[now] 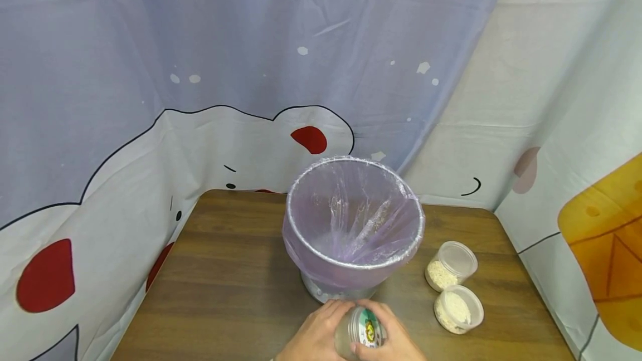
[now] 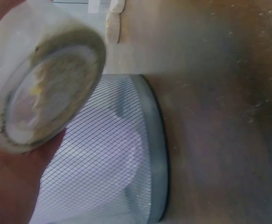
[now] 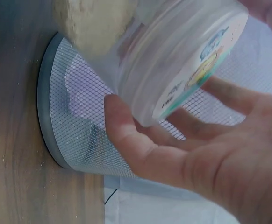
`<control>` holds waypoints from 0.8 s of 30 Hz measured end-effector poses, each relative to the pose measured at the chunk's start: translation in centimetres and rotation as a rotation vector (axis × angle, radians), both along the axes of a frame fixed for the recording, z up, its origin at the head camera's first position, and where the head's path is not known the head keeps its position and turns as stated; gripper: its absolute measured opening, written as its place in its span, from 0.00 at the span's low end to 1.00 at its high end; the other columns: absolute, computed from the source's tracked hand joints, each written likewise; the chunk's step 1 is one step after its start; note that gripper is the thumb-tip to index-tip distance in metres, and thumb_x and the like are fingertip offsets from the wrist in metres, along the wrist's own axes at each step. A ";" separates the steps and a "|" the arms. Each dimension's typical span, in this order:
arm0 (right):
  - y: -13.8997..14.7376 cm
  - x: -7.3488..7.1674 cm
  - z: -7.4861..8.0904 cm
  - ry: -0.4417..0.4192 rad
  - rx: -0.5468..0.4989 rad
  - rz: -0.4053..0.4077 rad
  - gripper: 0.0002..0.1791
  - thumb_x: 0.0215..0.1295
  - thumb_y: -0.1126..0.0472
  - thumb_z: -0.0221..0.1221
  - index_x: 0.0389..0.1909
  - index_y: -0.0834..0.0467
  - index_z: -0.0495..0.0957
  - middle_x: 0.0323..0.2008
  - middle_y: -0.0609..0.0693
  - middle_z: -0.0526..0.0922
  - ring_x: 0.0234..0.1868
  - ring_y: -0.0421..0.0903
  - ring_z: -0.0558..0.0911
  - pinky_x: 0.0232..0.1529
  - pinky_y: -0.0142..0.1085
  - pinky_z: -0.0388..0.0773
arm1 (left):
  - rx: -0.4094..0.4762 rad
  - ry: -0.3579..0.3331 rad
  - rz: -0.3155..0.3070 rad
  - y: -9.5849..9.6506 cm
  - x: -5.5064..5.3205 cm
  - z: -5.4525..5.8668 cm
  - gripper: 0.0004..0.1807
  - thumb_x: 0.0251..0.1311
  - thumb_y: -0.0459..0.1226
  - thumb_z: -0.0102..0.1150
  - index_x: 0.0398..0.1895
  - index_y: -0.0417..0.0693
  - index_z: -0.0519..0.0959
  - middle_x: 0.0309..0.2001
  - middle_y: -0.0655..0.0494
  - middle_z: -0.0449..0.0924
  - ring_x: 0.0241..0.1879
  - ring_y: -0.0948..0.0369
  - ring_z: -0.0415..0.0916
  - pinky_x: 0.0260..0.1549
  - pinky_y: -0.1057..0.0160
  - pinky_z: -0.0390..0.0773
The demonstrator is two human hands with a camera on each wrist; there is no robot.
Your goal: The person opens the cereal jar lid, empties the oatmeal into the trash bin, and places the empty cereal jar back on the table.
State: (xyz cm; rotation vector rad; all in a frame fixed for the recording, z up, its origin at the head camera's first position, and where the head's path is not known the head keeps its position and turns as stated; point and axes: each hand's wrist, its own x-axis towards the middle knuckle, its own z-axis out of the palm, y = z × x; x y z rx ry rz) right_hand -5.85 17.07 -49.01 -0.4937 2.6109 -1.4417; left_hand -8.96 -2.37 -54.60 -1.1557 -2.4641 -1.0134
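Note:
In front of the mesh bin, a clear plastic jar (image 1: 343, 336) lies tilted between both hands, its printed lid (image 1: 370, 328) toward the right. My left hand (image 1: 315, 334) grips the jar's body from the left. Curled about the lid from the right is my right hand (image 1: 393, 337), with the thumb at the lid's near edge. Beige contents show through the jar's base (image 2: 56, 88) in the left wrist view. The lid's white label (image 3: 202, 65) carries a small cartoon and green edging in the right wrist view.
Just beyond the hands stands the wire-mesh bin (image 2: 94, 163), lined with a thin purple bag (image 1: 326, 269). To its right, two clear tubs, the farther (image 1: 451, 265) and the nearer (image 1: 458, 310), hold pale flakes. Printed cloth (image 1: 251, 32) hangs behind the wooden table (image 1: 225, 283).

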 end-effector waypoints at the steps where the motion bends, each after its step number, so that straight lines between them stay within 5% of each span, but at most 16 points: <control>1: 0.1 0.0 -0.1 0.034 0.005 0.020 0.39 0.43 0.54 0.69 0.60 0.53 0.67 0.52 0.51 0.71 0.48 0.42 0.72 0.44 0.34 0.72 | -0.008 -0.022 -0.007 -0.1 0.0 0.1 0.48 0.36 0.62 0.66 0.61 0.52 0.64 0.53 0.65 0.71 0.52 0.67 0.68 0.52 0.64 0.71; 9: 0.5 -0.5 -1.0 0.275 -0.029 0.177 0.39 0.45 0.53 0.69 0.61 0.55 0.66 0.52 0.52 0.70 0.50 0.41 0.72 0.44 0.36 0.75 | -0.043 -0.098 -0.020 -0.4 0.1 0.6 0.47 0.34 0.63 0.66 0.61 0.57 0.64 0.51 0.68 0.70 0.50 0.69 0.67 0.49 0.66 0.73; 16: 0.5 -0.4 -0.7 0.227 -0.072 0.199 0.40 0.45 0.52 0.69 0.61 0.55 0.66 0.54 0.49 0.69 0.50 0.40 0.71 0.43 0.34 0.75 | -0.036 -0.138 -0.028 -0.6 0.1 1.1 0.45 0.34 0.62 0.67 0.60 0.60 0.64 0.49 0.69 0.71 0.48 0.70 0.69 0.47 0.67 0.74; 24: 0.6 -0.6 -0.5 0.268 -0.063 0.275 0.39 0.48 0.54 0.68 0.63 0.56 0.65 0.56 0.52 0.67 0.52 0.41 0.70 0.45 0.35 0.74 | -0.077 -0.195 -0.011 -0.9 0.3 1.3 0.44 0.35 0.62 0.66 0.59 0.58 0.65 0.50 0.68 0.72 0.50 0.67 0.70 0.50 0.63 0.73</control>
